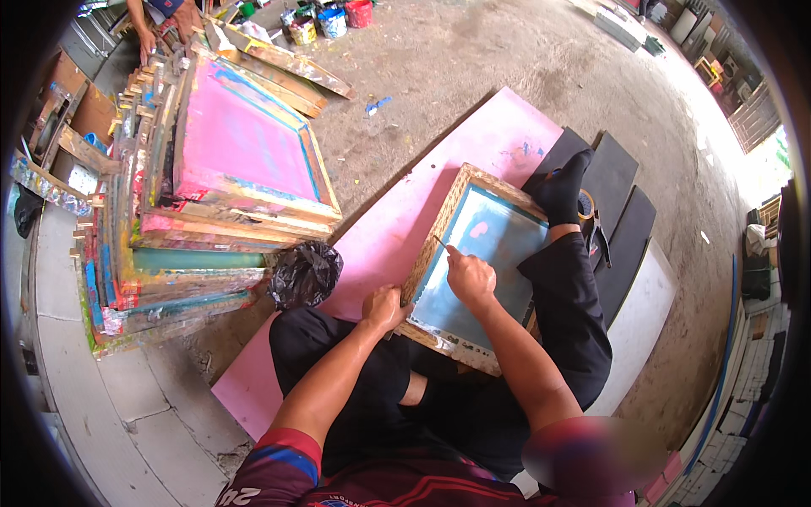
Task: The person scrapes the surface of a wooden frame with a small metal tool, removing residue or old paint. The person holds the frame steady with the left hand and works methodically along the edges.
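Note:
A wooden-framed printing screen (pixel 438 221) lies tilted across my lap. Its blue-grey mesh (pixel 512 226) has a pale border along the left and a small pink patch near the far part. My left hand (pixel 385 308) is closed around the frame's near left edge. Over the mesh, my right hand (pixel 471 276) grips a thin stick-like tool (pixel 440 242), its tip pointing at the inner side of the left rail. What kind of tool it is cannot be made out. My bent legs and dark-socked foot (pixel 564 190) surround the screen.
Stacked paint-stained screens (pixel 253 144) stand at the left, beside a black plastic bag (pixel 306 275). Pink board (pixel 393 232) lies beneath me. At right are dark boards (pixel 615 173), a tape roll (pixel 585 203) and scissors-like tool (pixel 600 241). Another person's hand (pixel 147 44) is far left, near paint buckets (pixel 332 23).

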{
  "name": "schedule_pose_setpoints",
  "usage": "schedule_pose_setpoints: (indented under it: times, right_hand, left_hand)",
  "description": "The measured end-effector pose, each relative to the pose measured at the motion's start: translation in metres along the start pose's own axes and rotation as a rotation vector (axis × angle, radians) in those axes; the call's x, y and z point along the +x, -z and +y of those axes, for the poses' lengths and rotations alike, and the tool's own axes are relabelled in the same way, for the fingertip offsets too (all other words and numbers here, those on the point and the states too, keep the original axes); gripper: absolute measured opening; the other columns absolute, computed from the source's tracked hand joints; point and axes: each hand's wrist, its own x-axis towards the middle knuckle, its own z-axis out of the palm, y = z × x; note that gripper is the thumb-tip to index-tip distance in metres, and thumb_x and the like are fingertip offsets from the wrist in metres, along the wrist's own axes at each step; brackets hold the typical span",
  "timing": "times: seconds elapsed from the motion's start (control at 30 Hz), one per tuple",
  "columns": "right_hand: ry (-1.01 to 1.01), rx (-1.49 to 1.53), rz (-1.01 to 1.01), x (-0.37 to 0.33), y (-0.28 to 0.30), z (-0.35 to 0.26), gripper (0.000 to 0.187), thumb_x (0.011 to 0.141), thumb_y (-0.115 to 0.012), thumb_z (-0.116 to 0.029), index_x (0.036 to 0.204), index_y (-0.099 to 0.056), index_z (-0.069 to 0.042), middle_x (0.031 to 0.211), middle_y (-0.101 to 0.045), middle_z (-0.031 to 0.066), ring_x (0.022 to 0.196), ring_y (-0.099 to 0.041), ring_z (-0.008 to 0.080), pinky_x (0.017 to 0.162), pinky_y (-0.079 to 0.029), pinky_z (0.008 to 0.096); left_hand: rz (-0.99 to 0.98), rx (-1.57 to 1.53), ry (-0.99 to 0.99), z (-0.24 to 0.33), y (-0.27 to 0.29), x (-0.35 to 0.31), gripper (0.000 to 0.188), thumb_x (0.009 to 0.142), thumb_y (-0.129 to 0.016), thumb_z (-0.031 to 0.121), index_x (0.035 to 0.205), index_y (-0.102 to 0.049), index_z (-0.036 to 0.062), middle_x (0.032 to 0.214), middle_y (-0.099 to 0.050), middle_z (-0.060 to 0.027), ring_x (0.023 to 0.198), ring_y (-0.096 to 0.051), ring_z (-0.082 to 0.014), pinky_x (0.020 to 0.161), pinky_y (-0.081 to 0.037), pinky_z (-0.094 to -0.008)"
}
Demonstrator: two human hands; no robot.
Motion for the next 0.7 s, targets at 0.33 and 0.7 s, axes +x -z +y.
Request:
schedule_pose_setpoints:
  times: [0.33,0.7]
  right_hand:
    - [-0.065,-0.014,-0.047,-0.01,-0.017,-0.002,0.039,0.11,-0.06,-0.033,0.147,-0.071,-0.026,0.094,-0.08,0.0251,0.089,-0.079,0.0445,0.081,-0.063,0.0568]
    - [-0.128,0.253,0.01,-0.01,-0.012,-0.008,0.032,0.109,-0.067,-0.035,0.137,-0.08,-0.026,0.104,-0.08,0.0274,0.094,-0.079,0.0453,0.085,-0.064,0.0529]
  left_hand:
    - [0.012,-0.036,-0.002,0.003,-0.001,-0.001,0.042,0.085,-0.089,0.038,0.104,-0.081,0.0006,0.11,-0.079,-0.0205,0.102,-0.077,-0.0438,0.09,-0.061,-0.055]
    - [-0.019,0.024,0.035,-0.004,0.0,-0.003,0.043,0.089,-0.085,0.04,0.108,-0.08,0.0017,0.114,-0.078,-0.0189,0.108,-0.076,-0.0412,0.095,-0.061,-0.0536]
